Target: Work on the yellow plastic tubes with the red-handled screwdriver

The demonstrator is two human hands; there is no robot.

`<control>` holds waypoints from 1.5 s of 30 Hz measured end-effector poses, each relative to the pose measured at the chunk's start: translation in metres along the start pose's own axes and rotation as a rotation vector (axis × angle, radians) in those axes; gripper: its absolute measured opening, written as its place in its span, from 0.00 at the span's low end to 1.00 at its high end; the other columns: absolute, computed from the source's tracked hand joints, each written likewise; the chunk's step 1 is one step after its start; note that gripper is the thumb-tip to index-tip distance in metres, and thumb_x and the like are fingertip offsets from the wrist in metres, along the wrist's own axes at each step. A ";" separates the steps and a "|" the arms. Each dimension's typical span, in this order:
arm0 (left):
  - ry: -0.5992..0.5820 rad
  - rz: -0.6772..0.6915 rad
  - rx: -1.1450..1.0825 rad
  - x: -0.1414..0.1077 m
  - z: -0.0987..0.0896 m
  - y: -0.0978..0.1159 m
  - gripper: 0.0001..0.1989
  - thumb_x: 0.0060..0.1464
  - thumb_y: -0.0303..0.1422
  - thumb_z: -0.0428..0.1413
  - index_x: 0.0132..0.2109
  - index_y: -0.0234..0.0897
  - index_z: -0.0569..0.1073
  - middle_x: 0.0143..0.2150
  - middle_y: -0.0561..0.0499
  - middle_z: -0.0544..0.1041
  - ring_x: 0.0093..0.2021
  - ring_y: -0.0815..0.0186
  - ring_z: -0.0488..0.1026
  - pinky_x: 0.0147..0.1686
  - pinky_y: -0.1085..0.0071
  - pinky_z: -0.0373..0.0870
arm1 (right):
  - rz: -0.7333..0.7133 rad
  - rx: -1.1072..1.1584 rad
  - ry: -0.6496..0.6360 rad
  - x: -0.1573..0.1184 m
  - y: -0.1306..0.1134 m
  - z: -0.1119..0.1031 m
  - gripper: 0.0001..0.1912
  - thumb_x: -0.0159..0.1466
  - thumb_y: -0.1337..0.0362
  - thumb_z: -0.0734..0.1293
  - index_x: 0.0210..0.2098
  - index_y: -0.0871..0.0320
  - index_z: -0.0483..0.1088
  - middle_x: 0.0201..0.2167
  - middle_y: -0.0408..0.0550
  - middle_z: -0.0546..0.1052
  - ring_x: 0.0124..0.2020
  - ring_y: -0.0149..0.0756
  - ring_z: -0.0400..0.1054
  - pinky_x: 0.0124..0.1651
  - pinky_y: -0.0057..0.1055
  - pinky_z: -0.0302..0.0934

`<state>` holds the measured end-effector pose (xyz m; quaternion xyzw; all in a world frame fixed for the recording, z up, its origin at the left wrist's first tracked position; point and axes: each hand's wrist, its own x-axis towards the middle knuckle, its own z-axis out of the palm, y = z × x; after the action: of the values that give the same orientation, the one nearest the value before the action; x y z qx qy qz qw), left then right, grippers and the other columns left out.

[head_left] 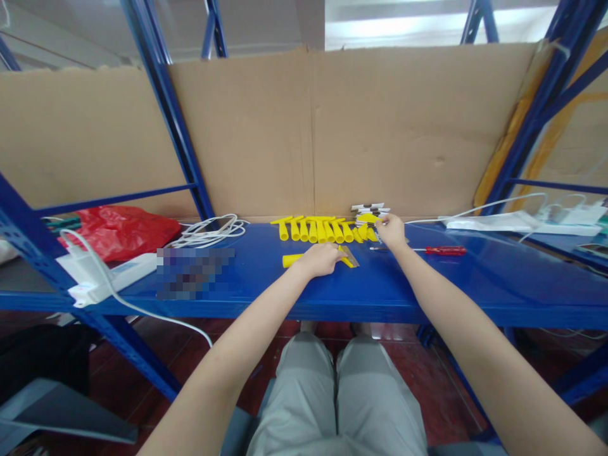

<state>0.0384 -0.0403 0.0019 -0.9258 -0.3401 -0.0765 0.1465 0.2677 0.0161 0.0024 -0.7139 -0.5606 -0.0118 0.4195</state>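
Observation:
Wrapped round a yellow scraper-like tool (293, 259), my left hand (323, 259) is closed near the front middle of the blue table; the tool's flat blade points right. My right hand (392, 230) reaches to a small pile of yellow pieces (367, 219) and white and dark strips at the back, its fingers pinched together at the pile's edge. What they grip is too small to name. Several yellow T-shaped handles (313, 230) stand in a row behind my left hand, with small yellow caps (365, 234) at the row's right end.
A red screwdriver (445, 251) lies right of my right hand. On the left are a red plastic bag (124, 229), a coiled white cable (212, 232) and a white power strip (116, 278). Cardboard (247, 139) rises behind, between blue posts. Another power strip (570, 228) sits at right.

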 end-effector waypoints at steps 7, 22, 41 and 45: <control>0.002 0.002 0.010 0.000 -0.001 0.000 0.19 0.63 0.27 0.47 0.55 0.42 0.77 0.48 0.45 0.79 0.49 0.59 0.76 0.46 0.67 0.72 | 0.078 0.382 0.056 0.008 0.003 -0.001 0.10 0.62 0.61 0.60 0.33 0.60 0.70 0.34 0.54 0.78 0.37 0.41 0.71 0.41 0.32 0.65; -0.008 -0.005 0.008 0.001 0.001 0.000 0.18 0.64 0.29 0.46 0.55 0.39 0.76 0.48 0.43 0.79 0.49 0.57 0.77 0.45 0.65 0.73 | 0.305 0.577 -0.621 -0.028 -0.027 -0.012 0.09 0.56 0.77 0.62 0.23 0.59 0.63 0.10 0.37 0.62 0.11 0.24 0.54 0.17 0.22 0.53; -0.044 -0.117 0.005 0.001 0.002 0.001 0.26 0.65 0.32 0.48 0.67 0.32 0.58 0.52 0.37 0.77 0.53 0.54 0.75 0.49 0.64 0.71 | 0.189 0.683 -0.728 -0.041 -0.036 -0.001 0.10 0.52 0.80 0.71 0.27 0.61 0.70 0.17 0.40 0.71 0.18 0.25 0.64 0.25 0.22 0.64; -0.036 -0.103 0.004 0.001 0.002 0.002 0.26 0.64 0.33 0.49 0.67 0.32 0.59 0.52 0.38 0.77 0.53 0.54 0.75 0.49 0.64 0.71 | 0.168 0.673 -0.734 -0.045 -0.039 -0.001 0.09 0.53 0.79 0.71 0.26 0.61 0.71 0.17 0.40 0.71 0.17 0.24 0.63 0.23 0.21 0.63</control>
<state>0.0405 -0.0400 0.0002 -0.9080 -0.3900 -0.0664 0.1381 0.2198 -0.0195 0.0044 -0.5389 -0.5846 0.4550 0.4011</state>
